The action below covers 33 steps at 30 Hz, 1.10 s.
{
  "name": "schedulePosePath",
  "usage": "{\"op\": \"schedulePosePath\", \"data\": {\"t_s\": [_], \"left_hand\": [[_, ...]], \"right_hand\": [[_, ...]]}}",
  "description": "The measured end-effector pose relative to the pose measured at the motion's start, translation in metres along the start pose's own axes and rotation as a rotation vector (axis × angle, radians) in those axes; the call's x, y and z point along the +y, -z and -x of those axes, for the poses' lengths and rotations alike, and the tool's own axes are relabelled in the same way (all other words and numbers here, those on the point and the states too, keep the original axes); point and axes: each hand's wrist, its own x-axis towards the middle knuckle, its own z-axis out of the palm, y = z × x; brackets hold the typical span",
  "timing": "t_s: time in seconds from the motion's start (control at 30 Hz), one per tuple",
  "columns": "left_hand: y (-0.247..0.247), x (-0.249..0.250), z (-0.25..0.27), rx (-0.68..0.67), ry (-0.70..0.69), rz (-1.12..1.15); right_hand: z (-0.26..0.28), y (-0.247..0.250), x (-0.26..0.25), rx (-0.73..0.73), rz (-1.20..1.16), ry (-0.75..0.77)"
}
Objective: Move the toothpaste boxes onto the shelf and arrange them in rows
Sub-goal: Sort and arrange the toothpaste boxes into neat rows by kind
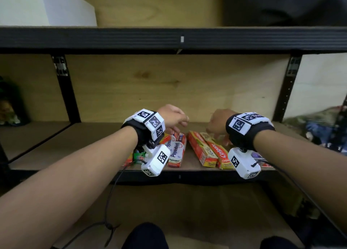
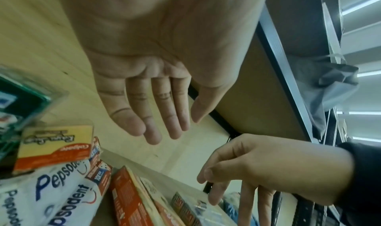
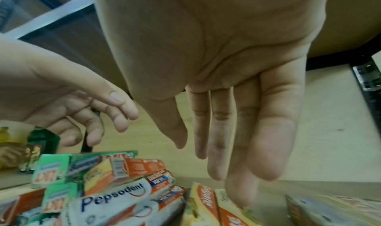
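Several toothpaste boxes lie on the brown shelf board [image 1: 93,151]. Two white Pepsodent boxes [image 1: 176,151] lie left of centre, with green boxes [image 1: 138,155] and a yellow-orange Colgate box [image 2: 55,146] beside them. Red and yellow Colgate boxes [image 1: 202,149] lie right of centre, and a bluish box [image 3: 329,208] is furthest right. My left hand [image 1: 180,123] hovers over the far end of the Pepsodent boxes, fingers straight and holding nothing [image 2: 175,131]. My right hand [image 1: 214,130] hangs open over the Colgate boxes, its fingertips [image 3: 241,197] close to a yellow one; I cannot tell whether they touch.
A black shelf beam [image 1: 169,38] runs overhead, and black uprights [image 1: 63,87] [image 1: 285,91] stand at both sides. A dark bottle [image 1: 9,102] stands on the neighbouring shelf at left. Crumpled cloth [image 1: 319,124] lies at right. A cable [image 1: 110,196] hangs below my left wrist.
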Motion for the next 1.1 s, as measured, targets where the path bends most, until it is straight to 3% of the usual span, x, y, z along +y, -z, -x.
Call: {"op": "schedulePosePath", "data": {"t_s": [0.13, 0.2, 0.3, 0.4, 0.53, 0.73, 0.87, 1.1], "left_hand": [[-0.024, -0.002, -0.017, -0.063, -0.054, -0.166], [-0.034, -0.003, -0.027, -0.066, -0.097, -0.271], [-0.045, -0.006, -0.045, -0.079, -0.155, -0.413], [-0.053, -0.008, -0.066, -0.11, -0.203, -0.646], [-0.061, -0.012, -0.097, -0.283, -0.184, -0.915], [-0.069, -0.023, -0.127, -0.48, -0.205, -1.009], [-0.078, -0.034, -0.147, -0.521, -0.197, -1.064], [-0.081, -0.049, -0.168, -0.543, -0.194, -1.119]], "right_hand": [[-0.087, -0.034, 0.071, -0.016, 0.088, -0.097], [-0.101, -0.045, 0.09, -0.024, 0.089, -0.111], [-0.059, -0.038, 0.075, -0.06, 0.025, -0.06], [-0.067, -0.052, 0.077, -0.114, 0.023, -0.114], [-0.044, -0.05, 0.063, -0.22, 0.057, -0.027], [-0.053, -0.054, 0.071, -0.329, 0.001, 0.013], [-0.059, -0.059, 0.077, -0.341, -0.023, 0.003], [-0.068, -0.066, 0.084, -0.404, -0.292, -0.082]]}}
